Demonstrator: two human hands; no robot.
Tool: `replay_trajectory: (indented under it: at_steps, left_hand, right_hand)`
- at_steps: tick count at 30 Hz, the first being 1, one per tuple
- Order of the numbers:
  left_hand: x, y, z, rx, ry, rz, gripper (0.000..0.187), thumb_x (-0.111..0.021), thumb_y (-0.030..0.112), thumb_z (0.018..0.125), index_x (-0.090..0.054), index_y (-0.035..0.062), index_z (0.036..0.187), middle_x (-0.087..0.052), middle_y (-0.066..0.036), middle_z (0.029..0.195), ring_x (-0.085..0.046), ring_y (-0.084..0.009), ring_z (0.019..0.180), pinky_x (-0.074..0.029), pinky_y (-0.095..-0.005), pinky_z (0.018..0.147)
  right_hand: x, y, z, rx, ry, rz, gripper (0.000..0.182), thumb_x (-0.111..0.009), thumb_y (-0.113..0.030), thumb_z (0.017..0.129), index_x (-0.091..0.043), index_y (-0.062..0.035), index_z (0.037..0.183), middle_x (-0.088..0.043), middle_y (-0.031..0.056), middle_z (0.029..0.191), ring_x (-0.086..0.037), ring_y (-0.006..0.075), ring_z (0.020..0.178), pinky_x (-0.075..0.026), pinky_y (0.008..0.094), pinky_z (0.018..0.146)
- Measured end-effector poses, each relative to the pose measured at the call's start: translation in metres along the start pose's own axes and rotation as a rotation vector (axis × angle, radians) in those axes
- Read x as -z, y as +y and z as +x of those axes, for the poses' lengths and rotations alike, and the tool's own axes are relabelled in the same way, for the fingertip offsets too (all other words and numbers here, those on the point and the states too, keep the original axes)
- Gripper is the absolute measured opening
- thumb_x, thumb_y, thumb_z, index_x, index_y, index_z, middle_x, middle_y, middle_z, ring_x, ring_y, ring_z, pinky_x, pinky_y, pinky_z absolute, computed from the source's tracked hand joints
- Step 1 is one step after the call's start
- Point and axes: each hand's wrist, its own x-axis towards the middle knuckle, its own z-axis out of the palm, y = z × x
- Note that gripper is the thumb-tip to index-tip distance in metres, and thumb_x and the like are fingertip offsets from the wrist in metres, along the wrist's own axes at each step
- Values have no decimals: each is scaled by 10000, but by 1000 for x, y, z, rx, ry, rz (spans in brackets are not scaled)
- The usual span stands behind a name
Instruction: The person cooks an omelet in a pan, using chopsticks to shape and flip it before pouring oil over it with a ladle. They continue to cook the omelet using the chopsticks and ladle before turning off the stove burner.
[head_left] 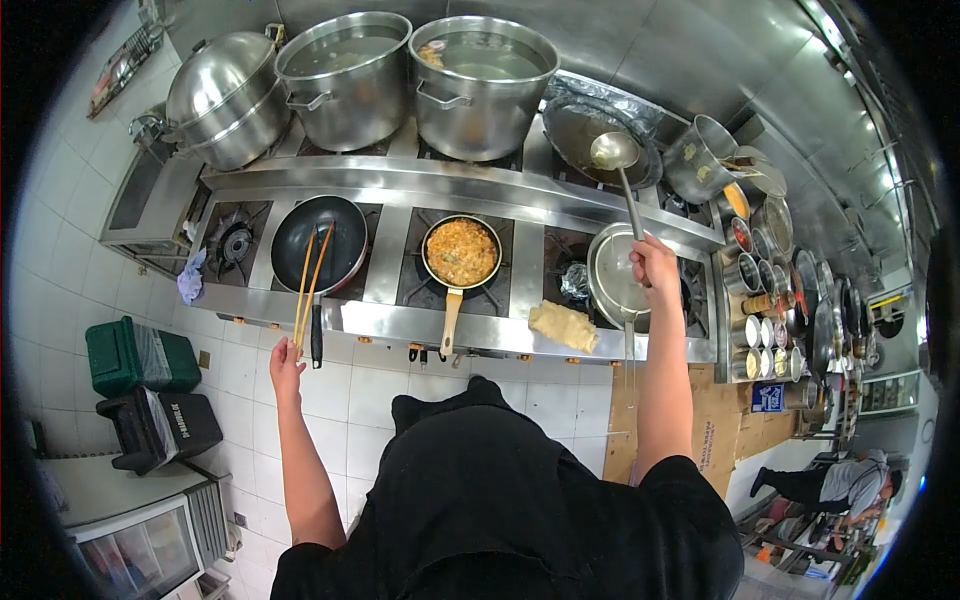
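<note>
My left hand (287,368) is closed round the ends of long wooden chopsticks (306,292), whose tips rest in the black pan (341,235) on the left burner. In my right hand (655,264) is the handle of a metal ladle (614,151), its bowl over the dark wok (575,135) at the back. Between my hands, a small pan (453,304) with a light handle holds an orange-brown food mixture (461,251). Below my right hand sits a round strainer (615,270). A folded pale cloth (563,326) lies on the stove's front edge.
Two large pots of liquid (345,100) (484,110) and a lidded steamer (230,100) line the back. Containers (752,330) stand at the right. Bins (145,355) are at the left. Another person (845,484) is at the far lower right.
</note>
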Motion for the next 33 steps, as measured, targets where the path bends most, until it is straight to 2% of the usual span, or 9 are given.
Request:
replay_trajectory:
  at_steps: [4,10,16,20,22,24,27,29,33]
  left_hand:
    - [2,6,-3,9,22,-5,559,-590,381,1052,-476,59,1494,-592,-107,1406,-598,-214,1235,-538,-402,934]
    - [5,10,-3,14,-2,-4,598,-592,415,1048,-463,55,1508,-565,-122,1439,-578,-233,1265,-533,-430,974]
    - [1,16,-4,13,-19,-12,612,-592,432,1044,-461,57,1509,-570,-113,1422,-575,-232,1268,-531,-427,977]
    - [-2,12,-4,18,-13,-15,600,-581,428,1050,-462,59,1507,-575,-111,1408,-588,-229,1252,-533,-426,973]
    - [0,6,-4,11,-32,-4,607,-585,459,1042,-479,68,1494,-581,-106,1405,-598,-234,1254,-541,-445,977]
    - [0,4,-6,6,-27,-16,596,-577,455,1047,-483,66,1488,-583,-103,1397,-608,-244,1245,-541,-460,979]
    - [2,-1,-7,23,-4,-49,604,-566,470,1050,-480,65,1488,-576,-109,1412,-608,-253,1250,-539,-466,983]
    - [6,-5,-8,28,-11,-74,642,-550,507,1048,-468,55,1496,-564,-122,1433,-608,-259,1254,-535,-472,986]
    - [9,-4,-24,32,19,-94,646,-505,498,1068,-441,28,1507,-573,-141,1428,-617,-254,1220,-540,-444,965]
  right_hand:
    - [10,-13,-35,-31,-99,203,114,-625,-92,965,-587,-18,1043,-581,41,719,-431,83,433,-303,245,399]
    - [11,-21,-98,-89,-235,184,130,-608,-105,989,-561,-7,1060,-553,41,723,-419,77,422,-292,225,383]
    - [-16,8,-145,-195,-311,105,133,-615,-65,944,-569,28,1027,-537,46,706,-404,78,422,-285,228,372]
    - [-42,62,-151,-228,-341,57,432,-636,-36,907,-587,68,1324,-545,22,696,-373,68,410,-284,230,366]
    - [-67,82,-156,-203,-384,-110,560,-645,-26,904,-532,40,1449,-544,-2,676,-389,57,423,-289,230,369]
    - [-78,98,-154,-179,-370,-125,538,-652,-30,914,-552,21,1440,-523,-18,644,-380,54,409,-282,244,359]
    - [-89,115,-145,-136,-416,-255,556,-657,-21,914,-532,40,1453,-586,-6,720,-455,54,492,-362,231,433]
    - [-95,142,-131,-7,-373,-294,562,-668,1,910,-521,69,1449,-669,29,886,-569,65,677,-462,224,591]
    - [-104,172,-115,163,-373,-276,579,-659,-12,935,-490,40,1487,-621,-9,821,-483,44,609,-384,224,527]
